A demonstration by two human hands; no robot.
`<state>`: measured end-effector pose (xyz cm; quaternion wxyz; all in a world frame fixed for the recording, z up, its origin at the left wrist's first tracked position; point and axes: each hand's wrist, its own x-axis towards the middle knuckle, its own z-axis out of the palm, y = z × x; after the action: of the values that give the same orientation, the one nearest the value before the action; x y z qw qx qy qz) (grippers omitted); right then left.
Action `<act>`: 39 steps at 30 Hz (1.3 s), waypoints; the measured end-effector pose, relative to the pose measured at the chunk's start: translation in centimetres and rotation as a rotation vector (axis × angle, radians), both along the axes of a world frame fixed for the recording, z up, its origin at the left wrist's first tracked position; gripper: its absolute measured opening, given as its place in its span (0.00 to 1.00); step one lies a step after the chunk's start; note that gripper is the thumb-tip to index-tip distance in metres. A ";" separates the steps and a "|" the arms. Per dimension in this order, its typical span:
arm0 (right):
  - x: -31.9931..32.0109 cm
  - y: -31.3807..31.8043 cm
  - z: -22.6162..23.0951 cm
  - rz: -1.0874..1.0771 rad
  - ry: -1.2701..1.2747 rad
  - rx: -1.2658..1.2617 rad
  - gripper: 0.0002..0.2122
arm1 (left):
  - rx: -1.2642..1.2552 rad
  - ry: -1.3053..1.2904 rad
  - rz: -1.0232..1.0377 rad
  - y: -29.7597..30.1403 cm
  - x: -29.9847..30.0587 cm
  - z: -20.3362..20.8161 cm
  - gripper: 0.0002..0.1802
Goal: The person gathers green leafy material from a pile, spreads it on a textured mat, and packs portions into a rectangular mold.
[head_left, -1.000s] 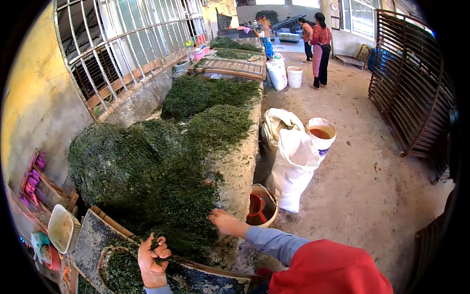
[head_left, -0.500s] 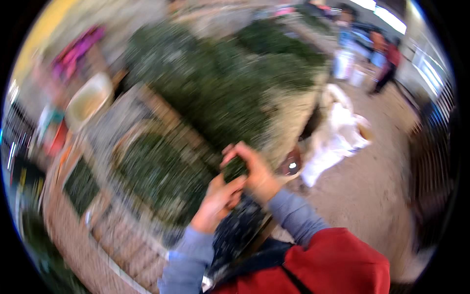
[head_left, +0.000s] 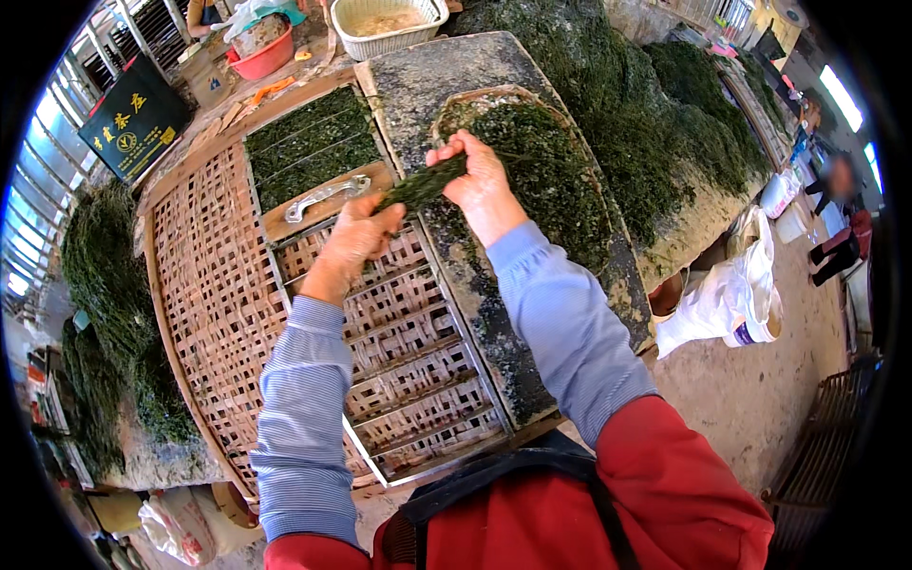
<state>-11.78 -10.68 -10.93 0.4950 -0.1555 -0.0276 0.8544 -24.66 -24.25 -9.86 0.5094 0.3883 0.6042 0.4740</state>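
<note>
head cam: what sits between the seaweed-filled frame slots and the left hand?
In the head view, a wooden block with a metal handle lies between the seaweed-filled slots and the left hand, on the frame.

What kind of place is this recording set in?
Probably a seaweed-drying workshop: heaps of dark green seaweed on a concrete bench, woven bamboo drying mats, and both hands stretching a dark green seaweed strip.
</note>
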 end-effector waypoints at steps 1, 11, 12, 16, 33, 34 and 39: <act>-1.5 0.0 -0.1 0.007 -0.044 -0.053 0.10 | -0.022 0.019 0.003 -0.4 -1.9 -0.6 0.07; -3.4 1.5 -2.0 0.139 -0.375 -0.058 0.03 | -0.242 0.088 0.262 -5.3 -11.1 -3.2 0.09; -2.8 2.2 -1.9 0.258 -0.419 0.029 0.06 | -0.261 0.106 0.268 -5.9 -11.6 -2.5 0.09; 1.3 0.9 3.4 0.366 -0.649 0.276 0.15 | -0.345 0.164 0.269 -6.4 -13.5 -2.7 0.11; -13.9 -8.4 -7.8 0.402 -1.440 1.394 0.12 | -0.313 0.112 0.327 -11.5 -20.2 -3.3 0.09; -14.0 -8.9 -8.1 0.308 -1.473 1.463 0.12 | -0.278 0.040 0.392 -12.4 -20.5 -3.5 0.11; -13.5 -10.3 -9.0 -0.108 -1.552 1.711 0.12 | 0.010 1.329 0.748 -13.2 -19.7 -8.4 0.15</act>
<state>-25.31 -21.00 -19.97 0.3241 -0.2534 -0.8872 0.2087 -44.40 -37.48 -18.23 -0.1577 0.3637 0.8729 0.2843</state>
